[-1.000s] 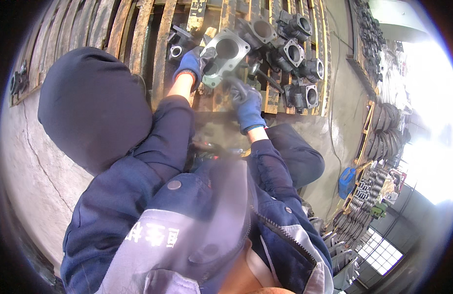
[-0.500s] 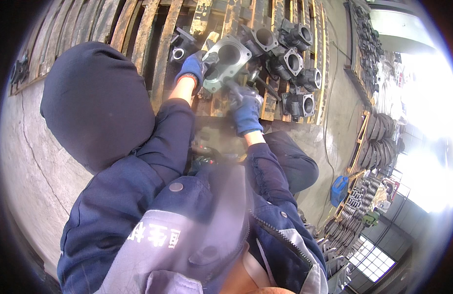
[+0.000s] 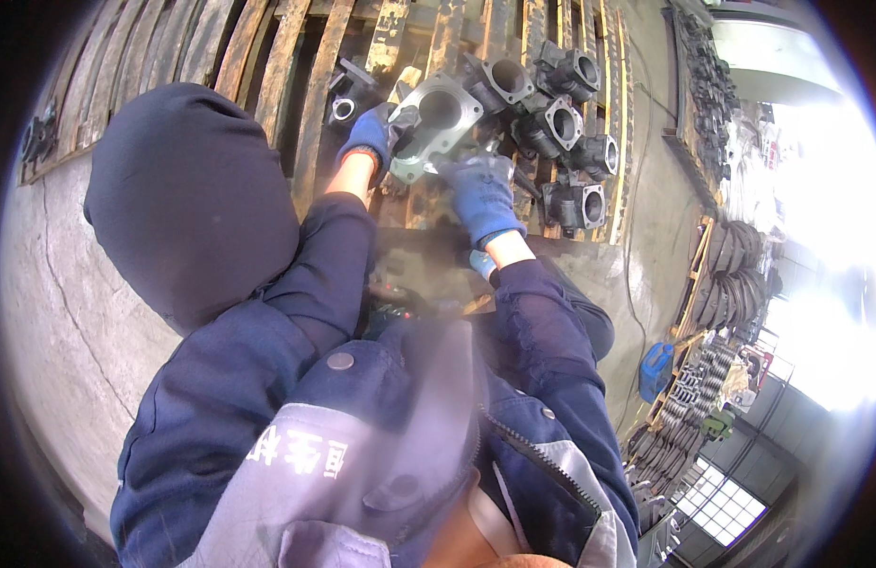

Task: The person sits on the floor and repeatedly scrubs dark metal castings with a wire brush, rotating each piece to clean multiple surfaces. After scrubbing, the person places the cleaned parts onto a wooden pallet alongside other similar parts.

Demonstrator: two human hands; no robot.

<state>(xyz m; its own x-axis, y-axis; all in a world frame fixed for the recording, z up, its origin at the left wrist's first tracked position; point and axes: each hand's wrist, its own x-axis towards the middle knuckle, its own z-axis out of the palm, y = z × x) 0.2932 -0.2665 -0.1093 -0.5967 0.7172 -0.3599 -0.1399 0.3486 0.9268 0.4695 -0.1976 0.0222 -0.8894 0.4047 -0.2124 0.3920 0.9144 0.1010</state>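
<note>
A metal casting (image 3: 449,142) with a flat machined grey face and a large round bore lies on the slatted wooden pallet (image 3: 321,123). My left hand (image 3: 370,137), in a blue work glove with dark fingers, grips the casting's left edge. At its lower right edge is my right hand (image 3: 483,197), also gloved in blue, fingers bent toward the casting. Whatever those fingers pinch is too small and blurred to name. A dark bar-like handle (image 3: 527,184) shows just right of this hand, partly hidden by it.
Several dark flanged castings (image 3: 563,123) stand grouped on the pallet to the right; a smaller one (image 3: 343,106) sits left of my left hand. My bent knees flank the work. A blue jug (image 3: 656,370) and stacked metal parts (image 3: 700,379) stand farther right on the concrete floor.
My right hand has shifted slightly right, its fingertips still by the casting's lower edge. The bar-like handle is now more covered by it. My left hand keeps its hold.
</note>
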